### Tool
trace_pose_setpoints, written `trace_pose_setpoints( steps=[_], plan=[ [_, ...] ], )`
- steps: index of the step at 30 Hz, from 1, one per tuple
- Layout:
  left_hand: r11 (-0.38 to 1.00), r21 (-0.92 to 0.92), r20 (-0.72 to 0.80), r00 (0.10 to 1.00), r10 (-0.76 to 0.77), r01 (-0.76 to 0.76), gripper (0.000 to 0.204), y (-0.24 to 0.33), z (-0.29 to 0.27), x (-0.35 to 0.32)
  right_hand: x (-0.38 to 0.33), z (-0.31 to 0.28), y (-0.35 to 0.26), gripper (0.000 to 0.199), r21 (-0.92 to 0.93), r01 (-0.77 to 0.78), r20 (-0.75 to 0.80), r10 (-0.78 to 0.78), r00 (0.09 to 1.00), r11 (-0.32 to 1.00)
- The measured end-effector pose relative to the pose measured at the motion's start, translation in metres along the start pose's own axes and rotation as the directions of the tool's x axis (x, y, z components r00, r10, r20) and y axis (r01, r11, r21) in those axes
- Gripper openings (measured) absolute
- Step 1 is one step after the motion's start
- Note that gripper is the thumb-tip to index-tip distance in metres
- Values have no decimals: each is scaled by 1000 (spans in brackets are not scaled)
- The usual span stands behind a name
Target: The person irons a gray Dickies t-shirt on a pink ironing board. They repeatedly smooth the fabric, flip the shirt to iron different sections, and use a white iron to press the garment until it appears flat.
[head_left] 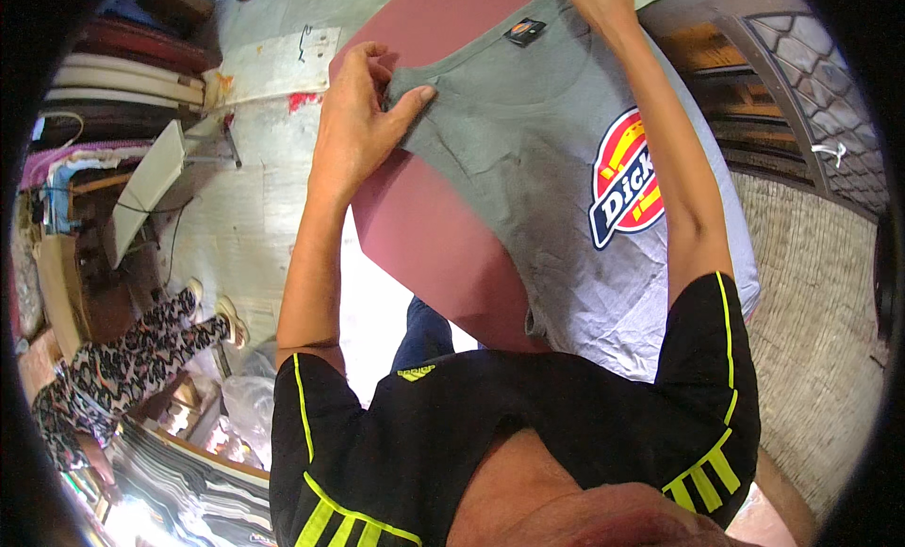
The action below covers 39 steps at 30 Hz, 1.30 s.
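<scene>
A grey T-shirt [500, 123] with a round red, yellow and dark logo on it is spread over a pinkish-red board [415, 236]. Its neckline, with a small black label inside, faces left. Near the far left corner of the shirt, my left hand [363, 109] grips the fabric edge, thumb on top and fingers curled at the border. My right arm reaches across the shirt beside the logo. At the top edge of the view my right hand [603, 2] is at the shirt's far end; its fingers are mostly cut off. Wrinkles run through the near part of the cloth.
Left of the board is a pale floor [255, 161], with a tilted white panel [151, 189] and stacked fabrics [123, 81]. A person in patterned trousers [141, 359] is at the lower left. A metal grille [820, 85] stands at the right, above ribbed matting [801, 293].
</scene>
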<state>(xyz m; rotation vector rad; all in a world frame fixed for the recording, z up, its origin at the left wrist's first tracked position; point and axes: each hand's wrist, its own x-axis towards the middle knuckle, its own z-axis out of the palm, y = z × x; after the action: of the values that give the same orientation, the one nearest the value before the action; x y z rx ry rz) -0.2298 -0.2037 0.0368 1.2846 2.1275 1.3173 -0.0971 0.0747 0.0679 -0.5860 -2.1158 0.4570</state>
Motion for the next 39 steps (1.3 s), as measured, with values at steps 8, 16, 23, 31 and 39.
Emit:
trace_pose_setpoints(
  steps=[8, 16, 23, 31, 39],
  plan=[
    [989, -67, 17, 991, 136, -135, 35, -7, 2, -4, -134, -9, -104, 30, 160, 388, 513, -412, 753, 908],
    [953, 195, 50, 972, 228, -234, 23, -14, -8, -6, -148, 1, -105, 34, -83, 470, 481, -377, 791, 879],
    [781, 430, 31, 871, 490, -454, 41, 28, 58, -80, -140, 2, -80, 25, 243, 267, 180, -313, 932, 933],
    [655, 592, -156, 731, 665, -470, 29, 47, 59, -123, -233, -159, -117, 22, -36, -28, 145, 33, 989, 999],
    [915, 311, -32, 959, 280, -257, 38, 89, 97, -263, -375, -317, -86, 36, -497, -225, 71, 298, 952, 838]
  ],
)
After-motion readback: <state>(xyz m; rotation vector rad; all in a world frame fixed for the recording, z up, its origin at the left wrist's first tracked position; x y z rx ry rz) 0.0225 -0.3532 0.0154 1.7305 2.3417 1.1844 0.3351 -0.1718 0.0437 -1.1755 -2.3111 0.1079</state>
